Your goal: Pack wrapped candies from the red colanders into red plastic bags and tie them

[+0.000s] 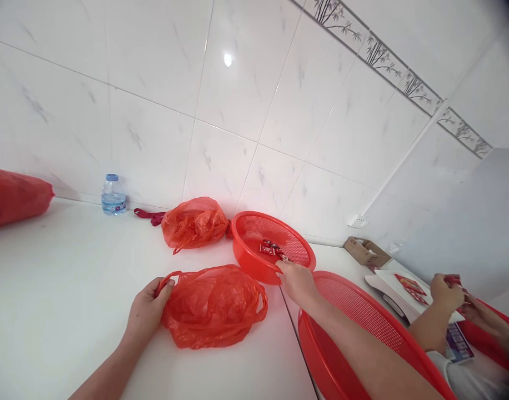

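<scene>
Bright, soft light; one white glare spot (228, 59) on tiled wall (233, 105); top-right corner dark

Left grip (148, 305) on red bag (215, 305)

I'm remotely viewing a workroom: wall tiles (154, 66) are spanning the frame's top, a co-worker (429, 323) working at lower right.

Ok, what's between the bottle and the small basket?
In the head view, a dark red strap and a red bag lie between the bottle and small basket.
</scene>
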A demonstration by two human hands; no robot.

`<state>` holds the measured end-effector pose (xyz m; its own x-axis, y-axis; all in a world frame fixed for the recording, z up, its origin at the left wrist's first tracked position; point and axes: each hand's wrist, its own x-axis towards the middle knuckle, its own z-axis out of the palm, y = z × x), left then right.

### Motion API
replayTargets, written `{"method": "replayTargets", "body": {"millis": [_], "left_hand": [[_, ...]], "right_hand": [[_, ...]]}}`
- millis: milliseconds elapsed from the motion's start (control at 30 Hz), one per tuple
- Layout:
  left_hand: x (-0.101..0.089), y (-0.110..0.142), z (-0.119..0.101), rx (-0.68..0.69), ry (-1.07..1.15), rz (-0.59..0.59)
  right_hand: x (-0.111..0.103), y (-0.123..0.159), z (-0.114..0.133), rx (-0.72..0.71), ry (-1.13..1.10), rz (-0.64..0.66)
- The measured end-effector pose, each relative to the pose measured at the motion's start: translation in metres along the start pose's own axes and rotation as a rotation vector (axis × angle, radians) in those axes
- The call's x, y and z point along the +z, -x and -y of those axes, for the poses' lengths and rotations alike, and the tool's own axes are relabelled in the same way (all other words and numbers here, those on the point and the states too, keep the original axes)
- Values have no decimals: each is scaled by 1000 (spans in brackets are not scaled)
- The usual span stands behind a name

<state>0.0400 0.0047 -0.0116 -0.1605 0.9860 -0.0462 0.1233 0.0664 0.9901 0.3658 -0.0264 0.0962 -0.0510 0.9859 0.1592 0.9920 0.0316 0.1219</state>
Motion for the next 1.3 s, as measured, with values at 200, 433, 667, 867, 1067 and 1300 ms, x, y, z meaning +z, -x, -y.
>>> {"method": "replayTargets", "body": {"millis": [200, 433, 667, 867, 1067, 1300], "left_hand": [[-2, 1, -1, -25, 40, 29], [-8, 6, -5, -93, 128, -52], [-12, 7, -4, -136, 186, -179], [-11, 3, -1, -139, 59, -193], [-12, -3, 8, -117, 11, -197], [-11, 1, 0, -118, 1, -187]], "right_hand": [[8, 8, 12, -64, 53, 62], [-23, 52, 14, -92, -96, -33], [-16, 162, -12, 106, -126, -133], [31, 242, -57, 124, 47, -169], [32, 245, -72, 177, 213, -138], [31, 201, -94, 260, 448, -131]]}}
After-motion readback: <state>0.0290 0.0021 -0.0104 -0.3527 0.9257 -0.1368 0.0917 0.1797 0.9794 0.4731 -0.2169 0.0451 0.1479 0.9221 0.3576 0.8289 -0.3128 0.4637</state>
